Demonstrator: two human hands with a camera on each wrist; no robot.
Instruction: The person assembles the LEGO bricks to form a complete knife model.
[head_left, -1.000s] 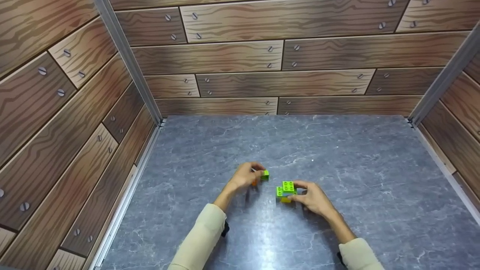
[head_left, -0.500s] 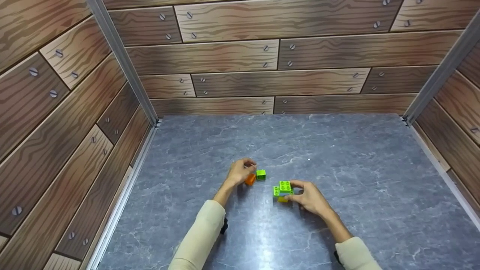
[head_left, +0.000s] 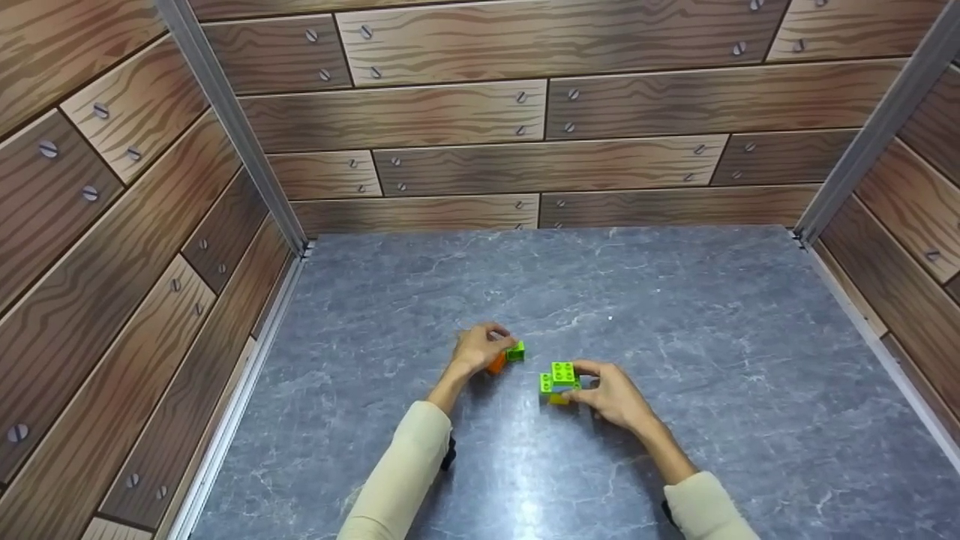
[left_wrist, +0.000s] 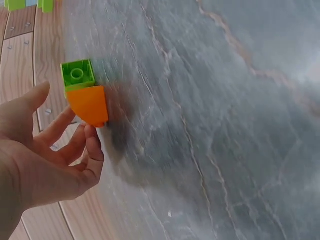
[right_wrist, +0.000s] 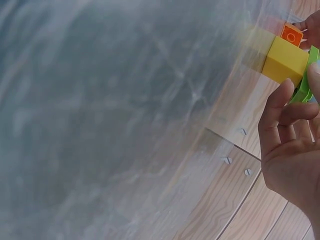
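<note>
On the grey table, my left hand [head_left: 476, 349] reaches over an orange toy building brick [head_left: 496, 364] with a curved side and a green brick [head_left: 516, 350] next to it. In the left wrist view the thumb stands apart from the green brick [left_wrist: 77, 74], whose hollow side shows. Fingertips touch or nearly touch the orange brick [left_wrist: 91, 104]. My right hand [head_left: 616, 394] grips a brick stack [head_left: 562, 373] between thumb and fingers: green on top, pale blue under it, a wider green piece, then a yellow brick [right_wrist: 285, 59] at the bottom.
The marbled grey tabletop [head_left: 675, 300] stretches around both hands. Wood-print panels form the back wall [head_left: 450, 112], the left wall [head_left: 112, 300] and the right wall. Metal posts [head_left: 232, 127] stand in the back corners.
My left hand draws back from the green brick, then comes down over it again. The right hand keeps its hold on the stack. The head view has shifted slightly.
</note>
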